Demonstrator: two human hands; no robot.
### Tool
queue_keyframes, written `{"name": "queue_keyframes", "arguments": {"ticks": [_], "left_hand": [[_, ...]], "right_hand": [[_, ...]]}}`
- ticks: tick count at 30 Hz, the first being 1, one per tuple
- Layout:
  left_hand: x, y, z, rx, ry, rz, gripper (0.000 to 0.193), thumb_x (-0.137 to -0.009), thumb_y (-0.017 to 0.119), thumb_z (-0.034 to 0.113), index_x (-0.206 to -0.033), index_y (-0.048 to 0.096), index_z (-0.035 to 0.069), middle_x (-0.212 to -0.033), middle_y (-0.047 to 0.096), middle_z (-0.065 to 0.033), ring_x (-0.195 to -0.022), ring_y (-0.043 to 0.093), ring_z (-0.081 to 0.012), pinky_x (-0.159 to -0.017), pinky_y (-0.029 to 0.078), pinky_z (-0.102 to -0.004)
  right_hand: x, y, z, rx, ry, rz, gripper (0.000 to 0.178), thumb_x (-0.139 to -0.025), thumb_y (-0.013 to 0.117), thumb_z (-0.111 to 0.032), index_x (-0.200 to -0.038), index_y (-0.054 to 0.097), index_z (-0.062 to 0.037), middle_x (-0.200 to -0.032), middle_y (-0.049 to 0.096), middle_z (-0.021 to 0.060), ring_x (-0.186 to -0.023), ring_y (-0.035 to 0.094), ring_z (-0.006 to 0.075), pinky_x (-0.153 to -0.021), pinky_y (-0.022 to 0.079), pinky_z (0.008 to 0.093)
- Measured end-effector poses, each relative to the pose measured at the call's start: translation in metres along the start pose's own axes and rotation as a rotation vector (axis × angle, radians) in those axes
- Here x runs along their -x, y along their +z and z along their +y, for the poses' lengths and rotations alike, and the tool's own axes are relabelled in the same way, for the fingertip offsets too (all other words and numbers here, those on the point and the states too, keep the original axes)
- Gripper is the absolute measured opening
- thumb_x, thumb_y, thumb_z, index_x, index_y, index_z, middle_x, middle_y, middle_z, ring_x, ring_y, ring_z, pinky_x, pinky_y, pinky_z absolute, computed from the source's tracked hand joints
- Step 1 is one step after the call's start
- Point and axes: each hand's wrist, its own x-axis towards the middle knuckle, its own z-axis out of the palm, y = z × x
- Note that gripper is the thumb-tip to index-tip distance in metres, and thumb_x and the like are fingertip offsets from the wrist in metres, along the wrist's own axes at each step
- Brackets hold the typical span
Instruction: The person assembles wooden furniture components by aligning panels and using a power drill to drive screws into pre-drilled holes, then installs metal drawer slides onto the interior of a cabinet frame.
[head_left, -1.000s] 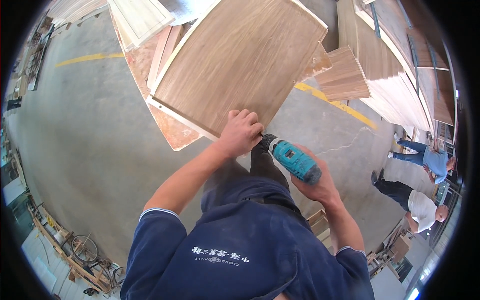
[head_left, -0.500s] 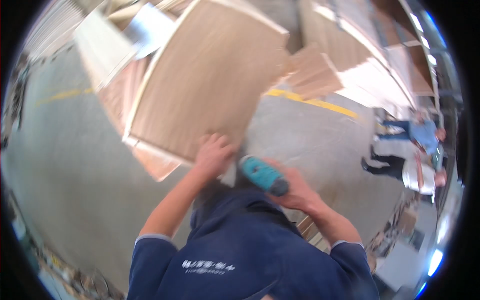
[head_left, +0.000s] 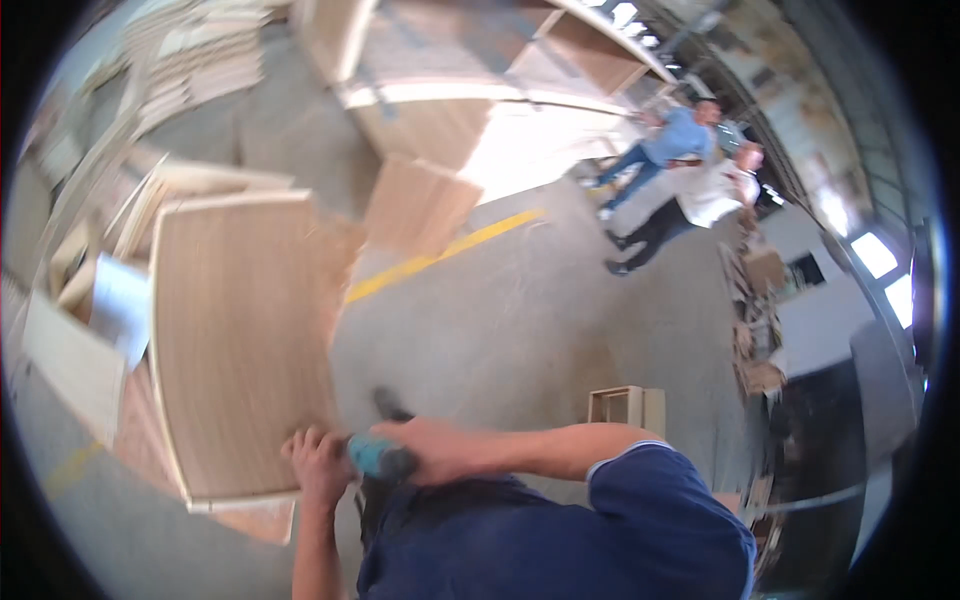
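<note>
A wide wood-grain panel [head_left: 240, 340] with pale edge strips lies at the left, on top of other boards. At its near right corner my left hand [head_left: 318, 463] has its fingers curled over the edge; blur hides the fingertips. My right hand [head_left: 430, 448] is wrapped around a teal and black power drill [head_left: 372, 455]. The drill's front end points left, close beside my left hand and the panel's edge. Its tip and any bit are hidden.
Loose boards [head_left: 75, 345] and a bluish-white sheet [head_left: 122, 305] lie left of the panel. A smaller wood piece [head_left: 420, 205] is beyond it. Large wooden cabinet frames [head_left: 430, 120] stand at the back. Two people [head_left: 655, 150] are at the far right; a small wooden frame [head_left: 615, 405] sits nearer.
The view has turned right, so panel and hands appear farther left, and the two people nearer the middle. The drill is still in my right hand, and my left hand remains at the panel's corner.
</note>
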Motion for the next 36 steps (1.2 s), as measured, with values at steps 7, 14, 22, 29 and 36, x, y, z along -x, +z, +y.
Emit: {"name": "queue_keyframes", "arguments": {"ticks": [7, 14, 22, 29, 36], "left_hand": [[-0.003, 0.007, -0.005, 0.094, -0.015, -0.024, 0.023, -0.067, 0.075, 0.022, -0.085, 0.061, 0.018, -0.085, 0.055, -0.0014, -0.088, 0.055, -0.0231, -0.085, 0.037, -0.0392], [0.000, 0.001, -0.012, 0.091, -0.061, 0.000, 0.026, -0.065, 0.076, 0.022, -0.086, 0.061, 0.018, -0.084, 0.053, 0.0008, -0.087, 0.054, -0.0198, -0.084, 0.036, -0.0375], [-0.008, 0.003, -0.015, 0.090, -0.023, 0.006, 0.019, -0.066, 0.073, 0.018, -0.080, 0.060, 0.018, -0.081, 0.051, 0.0003, -0.084, 0.052, -0.0200, -0.083, 0.035, -0.0381], [-0.004, 0.002, -0.013, -0.020, -0.026, -0.029, 0.015, -0.068, 0.072, 0.022, -0.077, 0.062, 0.016, -0.084, 0.054, -0.0016, -0.087, 0.054, -0.0220, -0.081, 0.038, -0.0411], [-0.002, 0.007, -0.009, 0.021, -0.026, -0.090, 0.009, -0.077, 0.069, 0.021, -0.080, 0.065, 0.015, -0.085, 0.054, -0.0019, -0.092, 0.053, -0.0211, -0.086, 0.037, -0.0395]], "right_hand": [[0.015, 0.009, 0.033, -0.127, -0.066, -0.009, 0.065, -0.078, 0.070, -0.009, -0.140, 0.049, -0.0094, -0.122, 0.065, 0.0183, -0.112, 0.065, 0.0362, -0.095, 0.052, 0.0399], [0.013, 0.015, 0.022, -0.116, 0.022, 0.071, 0.063, -0.077, 0.068, -0.001, -0.137, 0.052, -0.0058, -0.125, 0.064, 0.0158, -0.114, 0.063, 0.0281, -0.098, 0.048, 0.0344], [0.003, 0.010, 0.016, -0.072, -0.015, 0.108, 0.067, -0.074, 0.069, -0.002, -0.139, 0.050, -0.0069, -0.123, 0.065, 0.0186, -0.111, 0.065, 0.0334, -0.095, 0.050, 0.0361], [-0.011, -0.003, -0.024, 0.013, 0.027, 0.014, 0.060, -0.076, 0.068, -0.006, -0.134, 0.053, -0.0065, -0.116, 0.066, 0.0228, -0.110, 0.062, 0.0407, -0.093, 0.051, 0.0392], [-0.020, -0.004, -0.010, 0.098, 0.138, -0.034, 0.060, -0.074, 0.069, -0.012, -0.133, 0.055, -0.0109, -0.112, 0.067, 0.0226, -0.108, 0.062, 0.0431, -0.091, 0.051, 0.0441]]}}
